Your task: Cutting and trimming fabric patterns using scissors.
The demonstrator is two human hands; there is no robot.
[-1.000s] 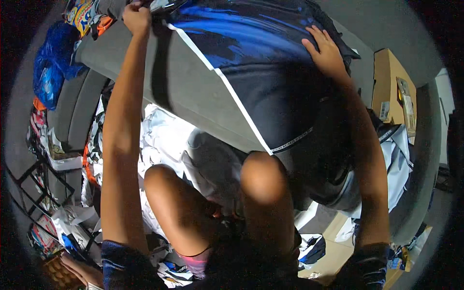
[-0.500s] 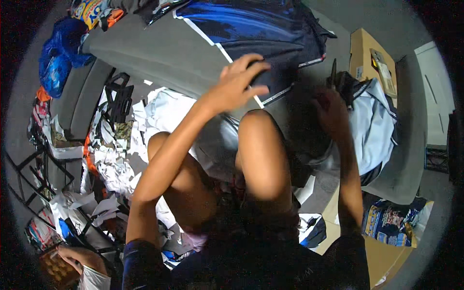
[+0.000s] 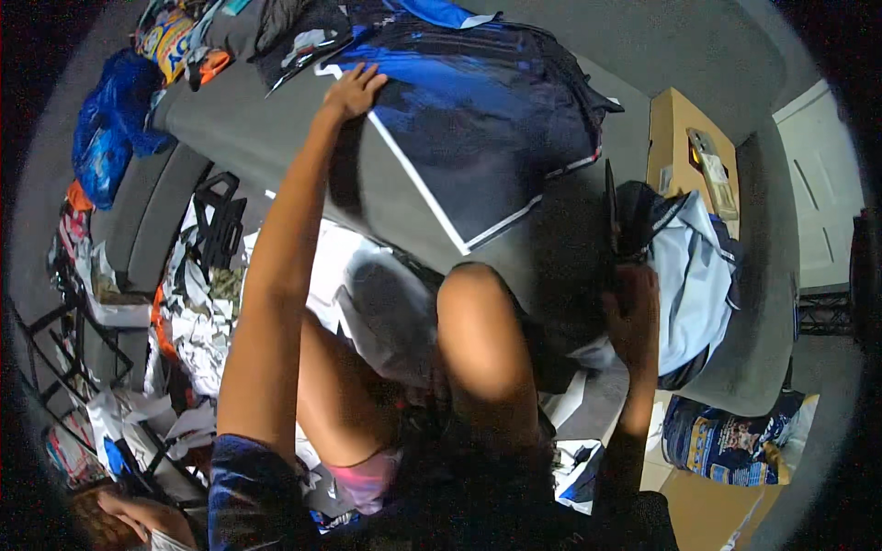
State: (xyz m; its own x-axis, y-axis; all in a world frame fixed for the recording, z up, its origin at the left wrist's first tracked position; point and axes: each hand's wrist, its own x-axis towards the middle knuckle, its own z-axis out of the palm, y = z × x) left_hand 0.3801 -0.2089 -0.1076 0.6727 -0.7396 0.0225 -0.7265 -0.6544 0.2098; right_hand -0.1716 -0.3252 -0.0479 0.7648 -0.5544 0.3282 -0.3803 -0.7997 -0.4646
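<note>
A blue-and-black fabric piece (image 3: 459,129) lies on the grey cushioned surface (image 3: 230,106), edged by a white strip (image 3: 413,174). My left hand (image 3: 356,88) rests on its upper-left edge by the strip, fingers apart and lightly curved. My right hand (image 3: 630,298), in shadow at the right, grips dark scissors (image 3: 612,207) with the blades pointing up; the handles are mostly hidden. Pale grey-blue fabric (image 3: 689,294) lies bunched just right of it. My bare knees are below the fabric piece.
A cardboard box (image 3: 671,138) stands at upper right, a printed bag (image 3: 717,441) at lower right. Blue plastic bags (image 3: 115,119) lie at upper left. White scraps (image 3: 193,321) and black metal racks (image 3: 50,340) crowd the left. Another person's hand (image 3: 124,514) shows at bottom left.
My right hand has left the blue-and-black fabric and moved down to grip the scissors. My left hand moved to the middle, then back up to the strip's edge.
</note>
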